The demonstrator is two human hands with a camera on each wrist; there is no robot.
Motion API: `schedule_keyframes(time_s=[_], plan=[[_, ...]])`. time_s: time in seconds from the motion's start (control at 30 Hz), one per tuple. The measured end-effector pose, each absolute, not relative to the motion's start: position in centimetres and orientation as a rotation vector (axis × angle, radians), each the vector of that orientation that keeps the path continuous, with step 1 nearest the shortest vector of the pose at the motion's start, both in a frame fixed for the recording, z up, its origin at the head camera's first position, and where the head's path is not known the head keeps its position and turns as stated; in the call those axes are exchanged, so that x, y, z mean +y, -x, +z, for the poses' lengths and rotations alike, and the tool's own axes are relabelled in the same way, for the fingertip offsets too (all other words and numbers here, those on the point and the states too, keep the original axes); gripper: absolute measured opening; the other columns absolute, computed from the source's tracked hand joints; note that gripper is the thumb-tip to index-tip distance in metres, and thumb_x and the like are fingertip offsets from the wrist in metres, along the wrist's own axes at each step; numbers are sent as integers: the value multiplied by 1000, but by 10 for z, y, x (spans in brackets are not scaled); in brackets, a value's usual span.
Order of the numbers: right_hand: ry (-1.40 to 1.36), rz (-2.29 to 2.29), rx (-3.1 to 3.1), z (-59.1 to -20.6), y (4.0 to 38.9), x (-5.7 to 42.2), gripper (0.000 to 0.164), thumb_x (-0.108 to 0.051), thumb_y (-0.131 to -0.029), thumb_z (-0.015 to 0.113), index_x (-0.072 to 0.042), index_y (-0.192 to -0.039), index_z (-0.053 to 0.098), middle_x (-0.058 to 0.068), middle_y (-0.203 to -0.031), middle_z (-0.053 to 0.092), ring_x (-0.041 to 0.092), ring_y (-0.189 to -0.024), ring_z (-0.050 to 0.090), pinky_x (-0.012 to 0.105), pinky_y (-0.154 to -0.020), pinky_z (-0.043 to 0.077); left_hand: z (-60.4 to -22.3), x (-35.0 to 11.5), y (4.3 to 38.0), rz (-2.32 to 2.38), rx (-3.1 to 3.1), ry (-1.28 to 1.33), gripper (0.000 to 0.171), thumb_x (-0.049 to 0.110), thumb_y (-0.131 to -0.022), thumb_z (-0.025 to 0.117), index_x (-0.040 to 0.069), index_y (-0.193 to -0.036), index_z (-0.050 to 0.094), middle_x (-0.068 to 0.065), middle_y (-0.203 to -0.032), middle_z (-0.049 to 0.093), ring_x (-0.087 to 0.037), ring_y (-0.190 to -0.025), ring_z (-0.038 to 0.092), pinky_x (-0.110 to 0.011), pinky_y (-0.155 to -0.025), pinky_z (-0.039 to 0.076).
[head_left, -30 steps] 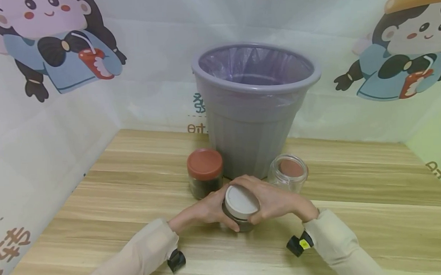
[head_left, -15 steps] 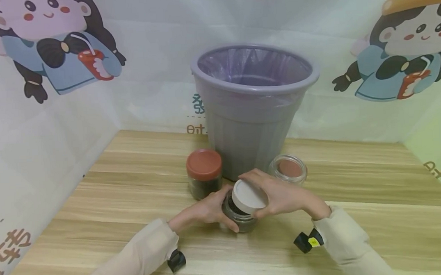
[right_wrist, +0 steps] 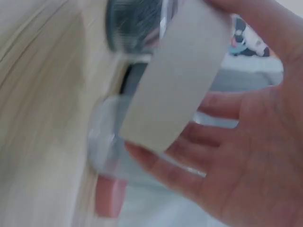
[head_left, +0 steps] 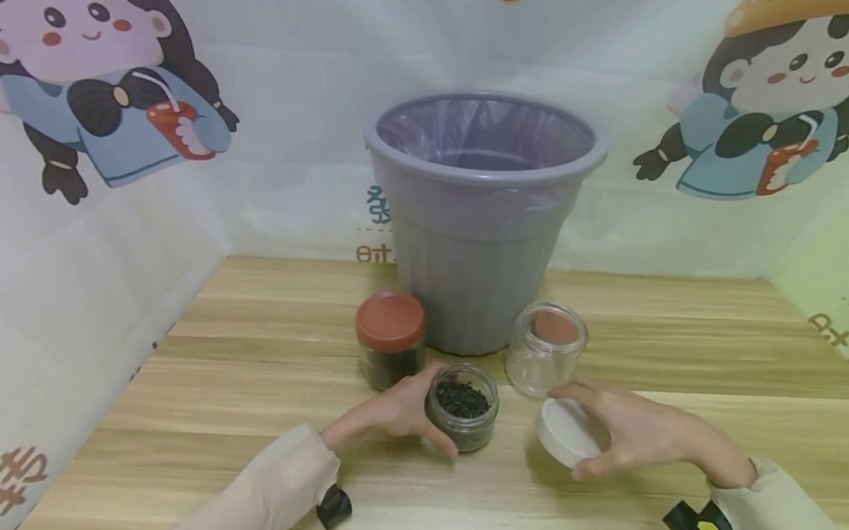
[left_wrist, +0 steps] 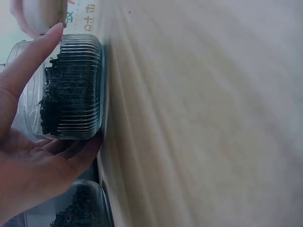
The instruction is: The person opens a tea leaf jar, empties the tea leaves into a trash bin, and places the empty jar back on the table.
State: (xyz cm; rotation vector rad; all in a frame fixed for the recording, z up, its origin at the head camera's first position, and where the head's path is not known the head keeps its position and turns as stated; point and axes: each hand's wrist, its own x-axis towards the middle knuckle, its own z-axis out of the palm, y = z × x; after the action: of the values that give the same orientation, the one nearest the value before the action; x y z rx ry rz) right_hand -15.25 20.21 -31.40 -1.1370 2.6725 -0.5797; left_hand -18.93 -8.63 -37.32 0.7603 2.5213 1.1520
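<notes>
My left hand [head_left: 401, 410] curls round a small ribbed glass jar [head_left: 469, 435] standing on the table. Its mouth is uncovered, and dark, twisted dried leaves like loose tea [head_left: 462, 398] show inside. In the left wrist view the leaves [left_wrist: 71, 94] reach up most of the jar's wall, with the thumb on one side and fingers on the other. Off to the right, my right hand [head_left: 645, 428] grips a white lid [head_left: 569, 434] by its edge, tilted and held above the wood. The right wrist view, somewhat blurred, has the lid [right_wrist: 177, 78] between thumb and fingers.
A jar with a red lid [head_left: 390, 322] and dark contents stands behind my left hand. Right of centre is a clear glass jar [head_left: 536, 367] without a lid, a red lid [right_wrist: 110, 196] beyond it. Behind them rises a lined grey bin [head_left: 474, 263] on the wooden table [head_left: 257, 343].
The white lid has come off the jar and moved right in my right hand, uncovering the leaves. My left hand has stayed round the jar.
</notes>
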Motion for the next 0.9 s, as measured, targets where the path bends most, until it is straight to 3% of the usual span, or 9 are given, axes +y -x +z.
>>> schedule_keyframes(time_s=[0.13, 0.3, 0.9], plan=[[907, -584, 2730, -323, 159, 216, 82, -38, -64, 75, 9, -122, 42, 13, -107, 51, 17, -84, 50, 26, -64, 45, -376, -87, 189, 1177, 2516, -755, 89, 19, -48, 88, 6, -122, 40, -10, -122, 53, -26, -114, 47, -40, -96, 35], [652, -557, 2800, -336, 172, 227, 89, -37, -62, 77, 15, -122, 36, 25, -106, 47, 25, -83, 53, 36, -66, 49, -378, -86, 189, 1178, 2543, -784, 90, 20, -46, 88, 6, -122, 40, -10, -120, 54, -26, -113, 47, -41, -97, 35], [617, -568, 2928, -361, 206, 235, 86, -26, -58, 81, 21, -115, 38, 32, -101, 46, 33, -82, 50, 43, -68, 47, -380, -85, 191, 1159, 2592, -855, 88, 22, -46, 88, 8, -121, 45, -5, -115, 56, -22, -109, 50, -39, -94, 37]])
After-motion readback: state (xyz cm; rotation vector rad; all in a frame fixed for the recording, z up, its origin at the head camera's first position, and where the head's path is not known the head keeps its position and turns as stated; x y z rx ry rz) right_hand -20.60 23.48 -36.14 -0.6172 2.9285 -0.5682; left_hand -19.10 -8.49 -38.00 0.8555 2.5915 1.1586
